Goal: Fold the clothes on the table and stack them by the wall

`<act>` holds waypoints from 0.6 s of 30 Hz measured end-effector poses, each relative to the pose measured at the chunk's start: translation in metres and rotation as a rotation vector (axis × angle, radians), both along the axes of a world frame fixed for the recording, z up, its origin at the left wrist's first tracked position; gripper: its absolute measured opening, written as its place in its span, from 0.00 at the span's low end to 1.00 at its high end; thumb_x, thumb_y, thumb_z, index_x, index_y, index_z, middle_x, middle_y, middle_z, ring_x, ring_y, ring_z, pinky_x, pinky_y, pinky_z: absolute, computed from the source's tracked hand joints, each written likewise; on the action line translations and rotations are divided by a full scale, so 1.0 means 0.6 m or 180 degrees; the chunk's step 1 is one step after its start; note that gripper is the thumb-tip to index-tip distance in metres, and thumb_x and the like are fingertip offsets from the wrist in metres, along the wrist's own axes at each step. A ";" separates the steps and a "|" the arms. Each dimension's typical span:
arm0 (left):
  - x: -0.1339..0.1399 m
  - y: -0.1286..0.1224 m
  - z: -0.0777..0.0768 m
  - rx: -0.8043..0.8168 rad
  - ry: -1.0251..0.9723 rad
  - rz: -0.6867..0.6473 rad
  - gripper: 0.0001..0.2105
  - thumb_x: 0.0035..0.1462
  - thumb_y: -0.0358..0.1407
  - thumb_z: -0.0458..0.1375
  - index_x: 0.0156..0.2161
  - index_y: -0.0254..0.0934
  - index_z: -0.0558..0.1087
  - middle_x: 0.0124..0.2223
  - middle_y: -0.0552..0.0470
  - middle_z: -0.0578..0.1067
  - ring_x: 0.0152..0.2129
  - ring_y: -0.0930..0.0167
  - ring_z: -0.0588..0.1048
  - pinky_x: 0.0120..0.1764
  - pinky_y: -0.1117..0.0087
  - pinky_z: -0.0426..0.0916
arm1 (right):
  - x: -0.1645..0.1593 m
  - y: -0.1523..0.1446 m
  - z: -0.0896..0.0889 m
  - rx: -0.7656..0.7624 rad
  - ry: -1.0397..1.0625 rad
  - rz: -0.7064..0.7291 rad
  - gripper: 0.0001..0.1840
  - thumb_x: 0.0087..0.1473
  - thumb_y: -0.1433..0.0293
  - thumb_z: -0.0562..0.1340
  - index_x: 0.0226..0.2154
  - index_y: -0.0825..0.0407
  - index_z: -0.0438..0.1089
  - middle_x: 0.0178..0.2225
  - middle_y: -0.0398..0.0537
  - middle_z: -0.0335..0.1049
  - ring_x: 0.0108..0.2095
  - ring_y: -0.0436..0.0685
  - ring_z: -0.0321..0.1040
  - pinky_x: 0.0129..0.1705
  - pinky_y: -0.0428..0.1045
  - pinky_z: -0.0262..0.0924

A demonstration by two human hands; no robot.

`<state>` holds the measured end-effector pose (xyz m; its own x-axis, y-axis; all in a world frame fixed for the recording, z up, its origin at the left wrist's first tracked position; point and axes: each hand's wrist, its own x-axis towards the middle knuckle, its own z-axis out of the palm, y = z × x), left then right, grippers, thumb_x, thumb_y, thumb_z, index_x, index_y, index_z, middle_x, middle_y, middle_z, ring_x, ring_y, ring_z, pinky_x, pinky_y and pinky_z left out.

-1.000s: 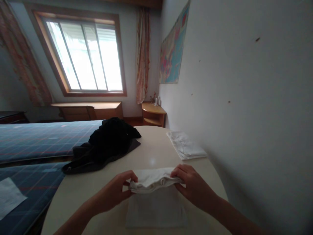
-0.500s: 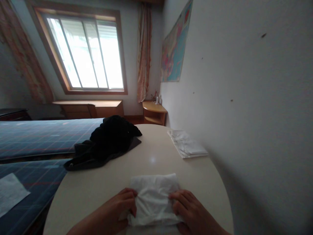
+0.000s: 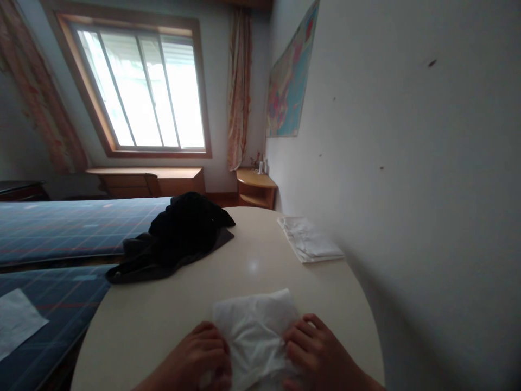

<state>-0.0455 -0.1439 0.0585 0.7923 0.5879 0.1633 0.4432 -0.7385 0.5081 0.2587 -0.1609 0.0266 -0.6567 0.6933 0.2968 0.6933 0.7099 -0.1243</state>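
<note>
A folded white cloth (image 3: 256,331), wrinkled across its middle, lies near the front of the cream round table (image 3: 240,266). At its left side my left hand (image 3: 203,355) is closed, fingers curled on the cloth's edge. My right hand (image 3: 313,347) grips the opposite side, with its fingers bent over the fabric. The lower end of the cloth and both thumbs are partly hidden or blurred. Further back on the right of the table rests another folded white cloth (image 3: 311,239).
A black garment (image 3: 183,233) is heaped on the table's left edge, reaching over blue plaid bedding (image 3: 81,228). White paper or cloth (image 3: 18,320) lies on the near bedding. The white wall (image 3: 407,217) runs along the right. A corner shelf (image 3: 256,179) stands behind.
Both hands have drawn slightly nearer to me at the cloth's sides. The cloth's far edge now slants, its left corner lower, and its lower part has shifted toward me.
</note>
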 end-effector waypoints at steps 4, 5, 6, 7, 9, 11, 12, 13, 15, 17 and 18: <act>0.036 0.015 -0.018 0.0557 -0.0221 0.0881 0.13 0.66 0.36 0.50 0.51 0.43 0.72 0.52 0.45 0.76 0.51 0.63 0.74 0.53 0.61 0.69 | -0.050 0.027 0.056 -0.0243 0.0327 -0.0462 0.13 0.63 0.61 0.55 0.37 0.50 0.72 0.40 0.51 0.75 0.44 0.60 0.69 0.52 0.58 0.59; 0.045 0.019 -0.028 0.0740 -0.0182 0.0961 0.17 0.66 0.37 0.51 0.58 0.42 0.68 0.59 0.44 0.71 0.57 0.60 0.69 0.57 0.58 0.67 | -0.061 0.034 0.064 -0.0289 0.0365 -0.0470 0.15 0.62 0.61 0.56 0.46 0.50 0.72 0.49 0.54 0.73 0.51 0.62 0.66 0.56 0.59 0.56; 0.052 0.023 -0.040 0.0915 -0.0096 0.1000 0.22 0.66 0.38 0.52 0.64 0.42 0.62 0.64 0.42 0.66 0.61 0.58 0.64 0.60 0.55 0.63 | -0.070 0.040 0.068 -0.0357 0.0352 -0.0437 0.21 0.62 0.59 0.57 0.54 0.50 0.68 0.57 0.55 0.68 0.58 0.63 0.61 0.61 0.60 0.53; 0.056 0.026 -0.054 0.1069 0.0014 0.0986 0.27 0.66 0.40 0.52 0.68 0.41 0.55 0.68 0.42 0.60 0.64 0.56 0.60 0.62 0.52 0.60 | -0.077 0.044 0.065 -0.0451 0.0302 -0.0375 0.29 0.62 0.56 0.58 0.61 0.50 0.62 0.63 0.55 0.61 0.63 0.65 0.54 0.64 0.61 0.48; 0.058 0.028 -0.082 0.1272 0.0244 0.0855 0.35 0.66 0.45 0.52 0.72 0.41 0.43 0.70 0.40 0.54 0.66 0.53 0.54 0.63 0.48 0.57 | -0.082 0.048 0.047 -0.0700 0.0147 -0.0258 0.40 0.61 0.49 0.57 0.68 0.49 0.50 0.69 0.55 0.49 0.69 0.67 0.43 0.68 0.64 0.40; 0.053 0.027 -0.106 0.1350 0.0434 0.0712 0.39 0.66 0.48 0.51 0.72 0.41 0.36 0.71 0.39 0.51 0.67 0.51 0.52 0.63 0.46 0.57 | -0.079 0.045 0.020 -0.0929 0.0021 -0.0196 0.47 0.59 0.44 0.55 0.70 0.49 0.43 0.71 0.55 0.43 0.70 0.70 0.36 0.68 0.68 0.35; 0.050 0.026 -0.114 0.1366 0.0508 0.0665 0.40 0.66 0.49 0.51 0.72 0.40 0.35 0.71 0.39 0.50 0.67 0.50 0.51 0.63 0.46 0.56 | -0.076 0.042 0.007 -0.0999 -0.0022 -0.0176 0.49 0.58 0.42 0.55 0.71 0.49 0.41 0.71 0.56 0.40 0.70 0.72 0.34 0.68 0.70 0.34; 0.047 0.025 -0.119 0.1376 0.0568 0.0653 0.40 0.66 0.50 0.51 0.72 0.40 0.34 0.71 0.40 0.49 0.67 0.50 0.51 0.63 0.46 0.56 | -0.073 0.040 -0.004 -0.1039 -0.0058 -0.0159 0.51 0.56 0.40 0.55 0.71 0.49 0.39 0.71 0.56 0.38 0.70 0.74 0.32 0.68 0.72 0.33; 0.045 0.026 -0.120 0.1357 0.0677 0.0689 0.38 0.67 0.49 0.50 0.72 0.40 0.35 0.72 0.42 0.47 0.68 0.52 0.48 0.64 0.48 0.54 | -0.069 0.038 -0.016 -0.1042 -0.0093 -0.0158 0.54 0.54 0.38 0.55 0.71 0.49 0.39 0.72 0.57 0.36 0.70 0.76 0.30 0.67 0.74 0.31; 0.048 0.036 -0.113 0.1264 0.0785 0.0726 0.36 0.67 0.47 0.49 0.72 0.40 0.38 0.73 0.45 0.45 0.68 0.55 0.46 0.65 0.50 0.51 | -0.068 0.044 -0.018 -0.0981 -0.0080 -0.0232 0.54 0.54 0.38 0.54 0.71 0.48 0.38 0.72 0.55 0.35 0.70 0.75 0.29 0.67 0.73 0.30; 0.050 0.046 -0.108 0.1197 0.0835 0.0728 0.35 0.67 0.47 0.49 0.72 0.40 0.40 0.73 0.46 0.44 0.69 0.57 0.45 0.66 0.51 0.49 | -0.068 0.052 -0.017 -0.0946 -0.0073 -0.0286 0.54 0.54 0.38 0.54 0.71 0.48 0.39 0.72 0.54 0.35 0.70 0.74 0.29 0.68 0.72 0.30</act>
<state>-0.0157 -0.1161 -0.0060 0.6931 0.6897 0.2098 0.6917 -0.7182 0.0757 0.2178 -0.1297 0.0167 -0.5931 0.8030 0.0582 0.7566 0.5806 -0.3010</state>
